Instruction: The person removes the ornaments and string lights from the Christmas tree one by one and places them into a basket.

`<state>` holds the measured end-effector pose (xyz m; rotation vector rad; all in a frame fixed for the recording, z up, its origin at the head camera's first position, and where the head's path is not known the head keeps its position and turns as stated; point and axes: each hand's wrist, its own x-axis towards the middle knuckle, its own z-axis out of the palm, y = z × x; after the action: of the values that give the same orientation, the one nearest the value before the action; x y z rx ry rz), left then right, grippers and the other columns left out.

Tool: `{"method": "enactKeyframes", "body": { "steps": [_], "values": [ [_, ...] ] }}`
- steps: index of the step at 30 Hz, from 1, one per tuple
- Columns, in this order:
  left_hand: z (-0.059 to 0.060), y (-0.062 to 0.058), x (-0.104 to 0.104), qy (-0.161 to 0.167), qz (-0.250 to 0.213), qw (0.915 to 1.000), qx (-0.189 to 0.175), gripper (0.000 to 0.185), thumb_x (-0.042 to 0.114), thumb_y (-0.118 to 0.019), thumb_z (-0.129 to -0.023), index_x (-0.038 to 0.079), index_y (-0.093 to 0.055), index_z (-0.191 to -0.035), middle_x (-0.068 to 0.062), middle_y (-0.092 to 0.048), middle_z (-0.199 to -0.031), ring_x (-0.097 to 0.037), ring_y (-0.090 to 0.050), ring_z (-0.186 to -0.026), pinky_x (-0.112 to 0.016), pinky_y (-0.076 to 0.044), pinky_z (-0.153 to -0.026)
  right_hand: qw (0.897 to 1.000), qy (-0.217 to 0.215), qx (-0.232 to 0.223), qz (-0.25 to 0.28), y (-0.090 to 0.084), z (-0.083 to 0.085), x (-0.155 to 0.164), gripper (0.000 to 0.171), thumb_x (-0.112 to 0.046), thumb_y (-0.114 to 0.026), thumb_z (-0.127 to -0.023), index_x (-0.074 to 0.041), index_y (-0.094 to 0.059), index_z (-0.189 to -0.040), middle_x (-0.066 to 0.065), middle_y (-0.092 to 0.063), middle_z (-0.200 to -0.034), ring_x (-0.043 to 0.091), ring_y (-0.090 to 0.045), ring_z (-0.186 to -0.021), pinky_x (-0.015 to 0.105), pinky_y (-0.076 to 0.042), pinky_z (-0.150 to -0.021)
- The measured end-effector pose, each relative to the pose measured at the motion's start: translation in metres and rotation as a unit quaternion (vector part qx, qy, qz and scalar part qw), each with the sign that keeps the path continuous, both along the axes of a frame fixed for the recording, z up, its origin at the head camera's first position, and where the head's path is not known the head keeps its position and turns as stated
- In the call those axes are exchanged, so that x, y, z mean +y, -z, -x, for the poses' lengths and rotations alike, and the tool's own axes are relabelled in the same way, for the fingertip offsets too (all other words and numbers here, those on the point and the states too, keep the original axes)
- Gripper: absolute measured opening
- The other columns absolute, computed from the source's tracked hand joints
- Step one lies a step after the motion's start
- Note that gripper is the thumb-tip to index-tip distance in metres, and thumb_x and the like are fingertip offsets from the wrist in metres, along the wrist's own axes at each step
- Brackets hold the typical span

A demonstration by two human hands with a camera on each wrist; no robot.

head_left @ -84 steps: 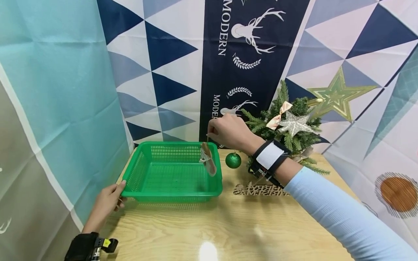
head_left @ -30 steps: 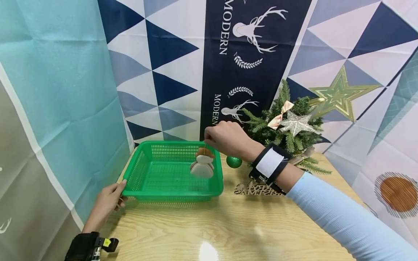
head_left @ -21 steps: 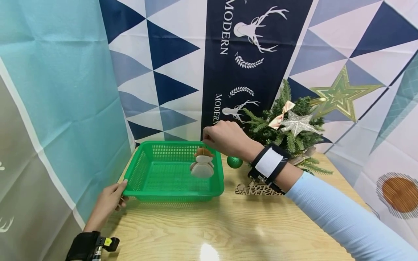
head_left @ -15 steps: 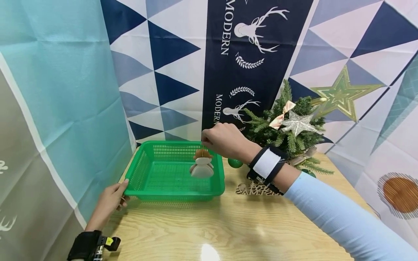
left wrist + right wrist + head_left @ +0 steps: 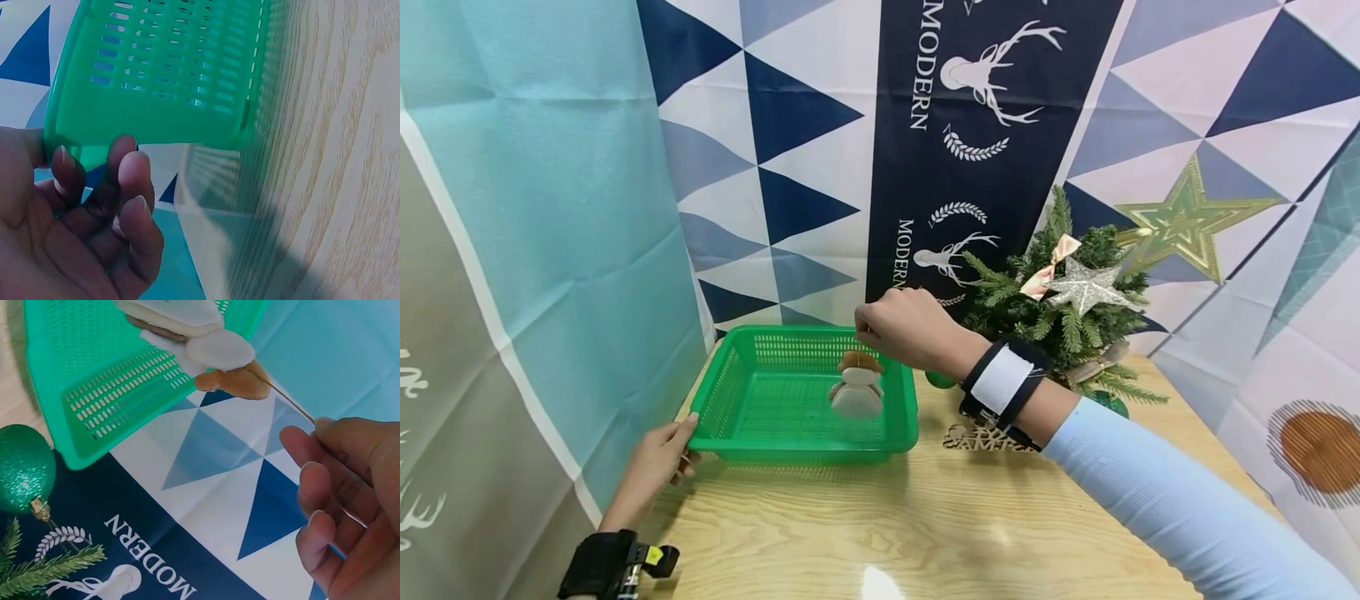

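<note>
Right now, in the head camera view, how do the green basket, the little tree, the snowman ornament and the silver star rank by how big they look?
1. Green basket
2. Little tree, partly hidden by the right hand
3. Silver star and snowman ornament: they look alike, so no ranking between them.

Head view: high, looking forward and down across the bench [image 5: 925, 525]. Wrist views: close, beside each hand. All three share the green basket [image 5: 730, 392] [image 5: 169, 69] [image 5: 94, 381].
</note>
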<state>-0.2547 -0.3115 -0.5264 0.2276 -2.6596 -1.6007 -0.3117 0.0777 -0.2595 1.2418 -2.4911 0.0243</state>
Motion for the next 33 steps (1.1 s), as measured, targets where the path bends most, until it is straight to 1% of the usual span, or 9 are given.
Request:
{"method": "enactKeyframes", "body": {
  "steps": [2, 5, 12, 15, 17, 20, 22, 27, 33],
  "values": [
    [0.007, 0.016, -0.007, -0.005, 0.007, 1.0000, 0.000, 0.079, 0.081, -0.032, -0.097, 0.012, -0.058, -0.125, -0.016, -0.064, -0.101, -0.031, -0.064, -0.078, -0.041, -0.051, -0.068, 1.000, -0.001, 0.001, 0.002, 0.000, 0.000, -0.001, 0.036, -0.008, -0.062, -0.100, -0.021, -0.051, -0.068, -0.009, -0.031, -0.057, 0.008, -0.033, -0.050, 0.027, -0.022, -0.048],
    [0.007, 0.018, -0.008, -0.003, 0.007, 1.0000, -0.001, 0.075, 0.078, -0.032, -0.099, 0.012, -0.057, -0.125, -0.016, -0.064, -0.102, -0.031, -0.064, -0.079, -0.040, -0.051, -0.069, 1.000, -0.005, 0.001, 0.007, -0.001, 0.001, -0.004, 0.034, -0.008, -0.062, -0.099, -0.020, -0.054, -0.068, -0.009, -0.033, -0.058, 0.008, -0.035, -0.051, 0.027, -0.024, -0.047],
    [-0.002, -0.003, -0.002, 0.015, -0.020, 0.9997, -0.005, 0.072, 0.072, -0.037, -0.102, 0.007, -0.057, -0.122, -0.019, -0.064, -0.098, -0.029, -0.063, -0.073, -0.037, -0.048, -0.063, 1.000, -0.008, -0.016, 0.005, 0.002, 0.002, -0.012, 0.031, -0.008, -0.064, -0.098, -0.020, -0.057, -0.071, -0.011, -0.036, -0.059, 0.008, -0.038, -0.052, 0.026, -0.026, -0.047],
    [-0.002, -0.003, -0.001, 0.011, -0.018, 0.9997, -0.009, 0.073, 0.073, -0.036, -0.102, 0.007, -0.057, -0.124, -0.019, -0.063, -0.099, -0.030, -0.062, -0.074, -0.038, -0.048, -0.064, 1.000, -0.012, -0.017, 0.005, 0.004, 0.002, -0.014, 0.032, -0.008, -0.064, -0.099, -0.020, -0.055, -0.071, -0.010, -0.035, -0.059, 0.008, -0.037, -0.052, 0.026, -0.026, -0.048],
    [-0.001, 0.000, 0.000, -0.003, -0.010, 0.9999, -0.011, 0.073, 0.076, -0.035, -0.100, 0.010, -0.057, -0.124, -0.017, -0.064, -0.100, -0.029, -0.063, -0.075, -0.037, -0.049, -0.066, 1.000, -0.017, -0.014, 0.006, 0.004, 0.002, -0.016, 0.033, -0.009, -0.064, -0.100, -0.020, -0.055, -0.071, -0.010, -0.035, -0.059, 0.008, -0.037, -0.052, 0.026, -0.027, -0.048],
    [-0.001, -0.001, 0.001, -0.003, -0.002, 1.0000, -0.008, 0.073, 0.075, -0.034, -0.101, 0.010, -0.057, -0.125, -0.016, -0.064, -0.099, -0.029, -0.063, -0.076, -0.039, -0.049, -0.067, 1.000, -0.021, -0.009, 0.008, 0.005, 0.001, -0.018, 0.032, -0.009, -0.065, -0.100, -0.019, -0.056, -0.071, -0.009, -0.037, -0.059, 0.008, -0.037, -0.052, 0.025, -0.028, -0.049],
    [-0.004, -0.006, 0.003, 0.001, -0.005, 1.0000, -0.002, 0.071, 0.074, -0.035, -0.101, 0.010, -0.058, -0.122, -0.015, -0.064, -0.098, -0.028, -0.064, -0.074, -0.037, -0.048, -0.065, 1.000, -0.021, -0.007, 0.007, 0.005, 0.001, -0.019, 0.031, -0.009, -0.065, -0.100, -0.019, -0.057, -0.072, -0.009, -0.037, -0.059, 0.008, -0.037, -0.052, 0.025, -0.028, -0.048],
    [-0.015, -0.027, 0.009, 0.019, -0.028, 0.9993, 0.015, 0.066, 0.068, -0.040, -0.104, 0.004, -0.058, -0.112, -0.018, -0.064, -0.093, -0.028, -0.062, -0.069, -0.037, -0.046, -0.057, 1.000, -0.021, -0.010, 0.005, 0.005, 0.002, -0.020, 0.028, -0.010, -0.067, -0.099, -0.018, -0.060, -0.074, -0.009, -0.040, -0.059, 0.008, -0.040, -0.052, 0.025, -0.031, -0.048],
    [-0.019, -0.037, 0.011, 0.014, -0.009, 0.9999, 0.001, 0.067, 0.070, -0.039, -0.103, 0.006, -0.059, -0.111, -0.015, -0.063, -0.094, -0.026, -0.063, -0.071, -0.040, -0.048, -0.057, 0.999, -0.027, -0.017, 0.008, 0.009, 0.003, -0.018, 0.030, -0.010, -0.066, -0.100, -0.018, -0.058, -0.072, -0.010, -0.037, -0.059, 0.007, -0.037, -0.051, 0.024, -0.028, -0.047]
  ]
}}
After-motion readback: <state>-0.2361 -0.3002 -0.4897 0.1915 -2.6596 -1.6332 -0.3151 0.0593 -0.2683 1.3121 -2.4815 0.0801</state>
